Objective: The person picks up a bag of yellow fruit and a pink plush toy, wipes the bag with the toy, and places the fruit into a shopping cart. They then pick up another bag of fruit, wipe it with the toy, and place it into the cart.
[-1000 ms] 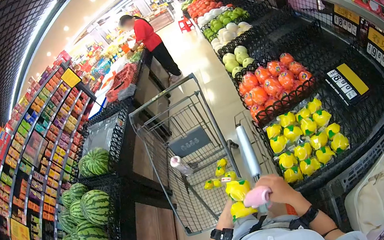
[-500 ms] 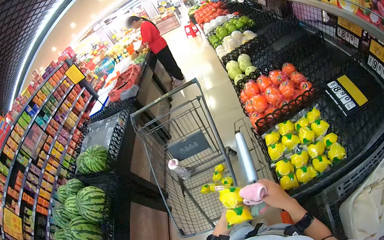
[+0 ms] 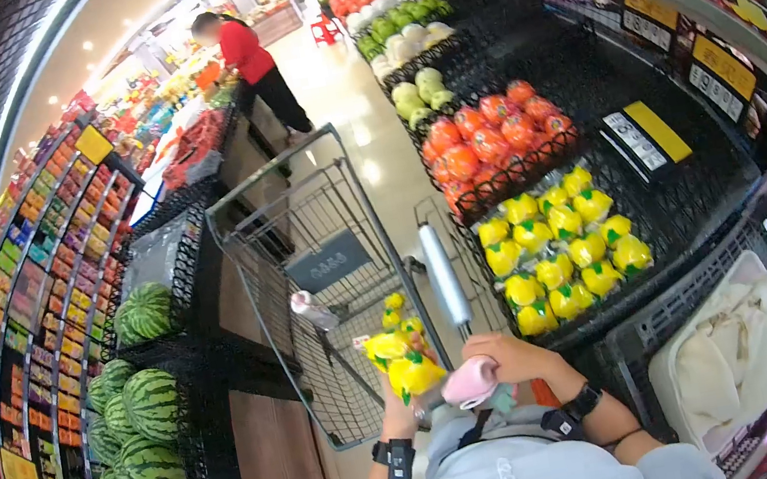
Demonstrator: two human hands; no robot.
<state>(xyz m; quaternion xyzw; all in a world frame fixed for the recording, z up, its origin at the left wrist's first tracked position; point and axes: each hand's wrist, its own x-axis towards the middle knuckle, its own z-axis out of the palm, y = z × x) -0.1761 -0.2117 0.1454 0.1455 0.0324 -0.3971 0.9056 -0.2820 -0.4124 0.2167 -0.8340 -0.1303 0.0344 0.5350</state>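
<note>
My left hand (image 3: 398,412) is closed around yellow plastic-wrapped fruits (image 3: 413,374) with green leaf shapes, held up over the near end of the shopping cart (image 3: 288,245). More yellow wrapped fruits (image 3: 395,310) show just beyond them, overlapping the cart's basket in this view. My right hand (image 3: 510,357) grips a folded pink cloth (image 3: 470,383), with a bit of grey-green fabric below it. Beside the cart stands a roll of clear plastic bags (image 3: 443,275), its lower end close to my right hand. A pale bottle (image 3: 312,310) with a pink top is inside the cart.
On the right, a black display stand holds yellow wrapped fruits (image 3: 568,249), red wrapped fruits (image 3: 493,135) and green melons (image 3: 420,91). Watermelons (image 3: 152,461) fill crates at the left. A person in a red top (image 3: 246,54) stands further up the aisle. A crate with white cloth (image 3: 726,345) sits at lower right.
The whole scene has shifted left as my view turned right. The yellow fruits in my left hand have tilted and moved away from the pink cloth, leaving a gap between them.
</note>
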